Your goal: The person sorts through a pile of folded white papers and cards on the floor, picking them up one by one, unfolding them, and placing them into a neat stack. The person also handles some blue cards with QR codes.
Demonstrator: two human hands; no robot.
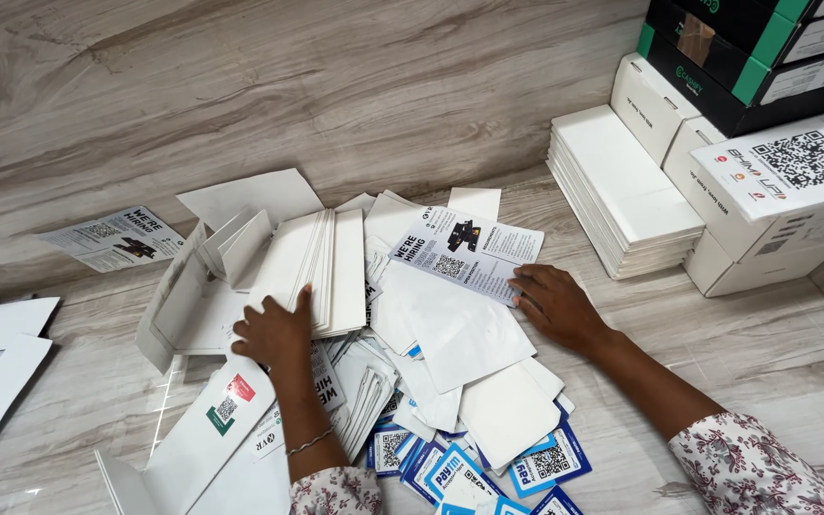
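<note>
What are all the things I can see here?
Stack of white cards: one, white, under the left hand.
Printed leaflet: one, grey-white, under the right fingertips.
Second leaflet: one, grey-white, far left.
Loose white envelopes: many, white, piled mid-floor.
Blue-edged cards: several, blue and white, near bottom.
Flat white stack: one, white, right.
White boxes: several, far right.
Black-green boxes: two or more, top right.
Floor: wood-look grey.
Left hand: on the stack.
Right hand: on the leaflet.

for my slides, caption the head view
Left hand presses a white card stack; right hand touches a flyer.
</note>
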